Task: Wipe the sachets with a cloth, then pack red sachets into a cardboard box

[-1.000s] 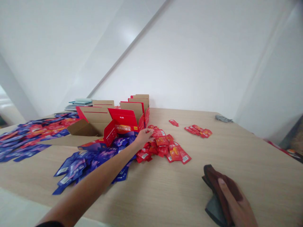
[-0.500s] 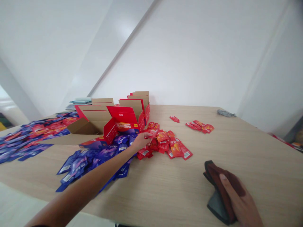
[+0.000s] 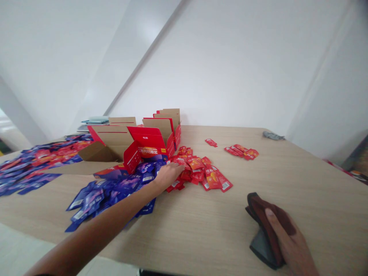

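Packets in red [image 3: 207, 174] lie heaped on the middle of the pale wooden desk [image 3: 201, 226]. The left hand [image 3: 168, 174] rests on the near left edge of that heap, its arm stretched in from the lower left. Its fingers [image 3: 178, 166] reach forward, close together, over the topmost red packets. Whether they pinch one I cannot tell.

Just left of the hand, partly under the forearm, spreads a pile of blue packets [image 3: 109, 191], touching the red heap. Behind both piles stand open red cardboard boxes [image 3: 149, 143] with their flaps up and brown insides showing.

The right hand [image 3: 290, 245] lies at the lower right on a folded dark red cloth [image 3: 260, 209], thumb laid along its top. A grey layer shows beneath the cloth. The other fingers are hidden, so its grip cannot be told.

Farther back, well apart from the heap, sits a small cluster of red packets [image 3: 243, 150] with a single red packet [image 3: 211, 142] to its left. A grey rag [image 3: 273, 135] lies at the far edge. A mixed spread of blue and red packets [image 3: 34, 163] covers the left end of the desk, and a stack of papers [image 3: 93, 122] sits behind the boxes.
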Motion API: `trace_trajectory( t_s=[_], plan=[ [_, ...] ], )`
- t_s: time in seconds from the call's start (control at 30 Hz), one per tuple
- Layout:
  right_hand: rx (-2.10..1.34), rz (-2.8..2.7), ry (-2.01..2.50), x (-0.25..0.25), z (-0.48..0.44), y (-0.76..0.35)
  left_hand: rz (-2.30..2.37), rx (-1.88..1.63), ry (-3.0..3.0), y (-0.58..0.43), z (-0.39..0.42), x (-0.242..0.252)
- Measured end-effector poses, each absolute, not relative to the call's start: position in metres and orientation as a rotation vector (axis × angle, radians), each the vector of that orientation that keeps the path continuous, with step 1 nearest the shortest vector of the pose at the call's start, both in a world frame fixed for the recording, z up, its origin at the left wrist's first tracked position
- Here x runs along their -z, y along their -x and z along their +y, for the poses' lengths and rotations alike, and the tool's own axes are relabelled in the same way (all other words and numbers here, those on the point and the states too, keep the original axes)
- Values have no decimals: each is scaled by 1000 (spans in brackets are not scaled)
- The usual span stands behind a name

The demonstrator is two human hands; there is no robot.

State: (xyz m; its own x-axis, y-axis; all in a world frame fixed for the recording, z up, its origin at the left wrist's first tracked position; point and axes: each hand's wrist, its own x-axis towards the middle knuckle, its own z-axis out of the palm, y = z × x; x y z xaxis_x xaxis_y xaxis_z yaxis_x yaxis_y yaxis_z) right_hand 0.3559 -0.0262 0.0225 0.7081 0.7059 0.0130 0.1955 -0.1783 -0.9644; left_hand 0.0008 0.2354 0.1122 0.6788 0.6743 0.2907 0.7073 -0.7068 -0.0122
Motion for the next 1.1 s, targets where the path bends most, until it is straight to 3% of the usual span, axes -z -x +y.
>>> trace_trajectory(
  t_s=[0.47, 0.7, 0.9, 1.1],
  plan=[
    [-504, -704, 1695, -24, -25, -352, -871, 384, 2705, 14, 225, -122],
    [-579, -736, 1612, -37, -26, -343, -720, 499, 2745, -6, 209, -164],
    [-664, -966, 1499, -46, -29, -333, -514, 358, 2861, -119, 202, -191],
    [-885, -1187, 1278, -54, -32, -325, -578, 138, 2932, -289, 220, -138]
  ],
)
